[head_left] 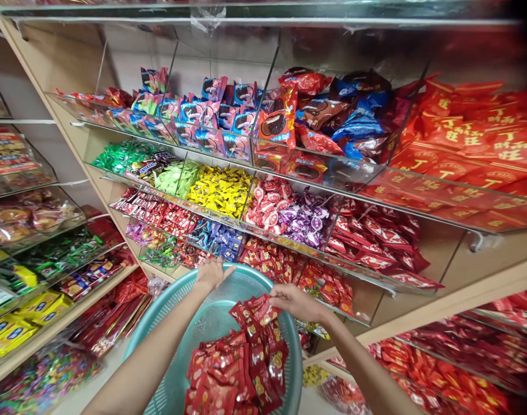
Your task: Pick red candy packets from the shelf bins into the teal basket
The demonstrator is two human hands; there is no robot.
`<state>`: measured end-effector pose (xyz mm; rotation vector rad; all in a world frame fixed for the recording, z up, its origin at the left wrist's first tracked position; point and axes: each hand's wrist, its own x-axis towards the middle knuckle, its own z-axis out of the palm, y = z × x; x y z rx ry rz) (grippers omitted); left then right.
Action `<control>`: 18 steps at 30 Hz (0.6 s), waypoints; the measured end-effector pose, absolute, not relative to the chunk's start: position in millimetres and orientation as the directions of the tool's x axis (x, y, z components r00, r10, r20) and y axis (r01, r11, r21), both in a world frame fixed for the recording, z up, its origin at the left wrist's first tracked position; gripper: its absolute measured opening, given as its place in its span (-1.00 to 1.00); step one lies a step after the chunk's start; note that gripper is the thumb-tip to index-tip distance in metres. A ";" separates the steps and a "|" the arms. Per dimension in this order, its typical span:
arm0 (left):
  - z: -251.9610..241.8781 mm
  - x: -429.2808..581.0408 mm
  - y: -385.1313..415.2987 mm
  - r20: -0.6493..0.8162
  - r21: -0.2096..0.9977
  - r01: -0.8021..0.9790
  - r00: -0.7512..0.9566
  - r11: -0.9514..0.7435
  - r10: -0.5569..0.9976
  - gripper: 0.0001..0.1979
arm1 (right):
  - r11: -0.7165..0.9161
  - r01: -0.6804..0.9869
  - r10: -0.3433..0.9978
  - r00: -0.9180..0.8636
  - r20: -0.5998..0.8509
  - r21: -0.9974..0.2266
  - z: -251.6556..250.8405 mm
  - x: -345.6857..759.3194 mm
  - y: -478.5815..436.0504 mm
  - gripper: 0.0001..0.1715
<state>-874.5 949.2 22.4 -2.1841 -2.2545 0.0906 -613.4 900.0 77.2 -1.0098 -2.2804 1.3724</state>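
A teal plastic basket [179,288] with perforated walls is at the bottom centre, holding a pile of red candy packets [228,369]. At its far rim is my left hand [210,274], fingers closed over the edge and thumb stretched to the right. My right hand [289,298] pinches the upper end of some red packets [263,337] at the basket's right side; they hang down onto the pile. Just beyond the basket, similar red packets [269,259] lie in a low shelf compartment.
Clear-fronted shelves [289,236] of sweets rise ahead, with yellow candies [222,190], purple candies [305,218] and large red bags [474,144]. Another shelf unit [64,294] stands close on the left. Below it lies a heap of colourful sweets [47,369]. More red packets [453,357] are at the lower right.
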 end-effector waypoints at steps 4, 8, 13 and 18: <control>23.4 -874.5 949.4 -0.046 -0.022 0.999 -0.032 0.031 0.998 -0.22 | 0.213 0.417 0.455 -0.843 -0.288 -0.883 85.5 -604.8 892.5 -0.60; 24.5 -874.2 949.2 -0.054 -0.013 0.999 -0.032 0.031 0.998 -0.23 | 0.182 0.498 0.295 -0.850 -0.436 -0.848 85.0 -604.4 885.4 -0.58; 25.3 -873.5 948.1 -0.046 -0.035 0.999 -0.036 0.034 0.998 -0.25 | 0.193 0.564 0.143 -0.826 -0.546 -0.803 77.5 -616.0 878.5 -0.54; 25.8 -873.2 947.7 -0.043 -0.042 0.999 -0.033 0.031 0.999 -0.23 | 0.198 0.670 0.127 -0.742 -0.659 -0.716 62.5 -626.4 876.0 -0.54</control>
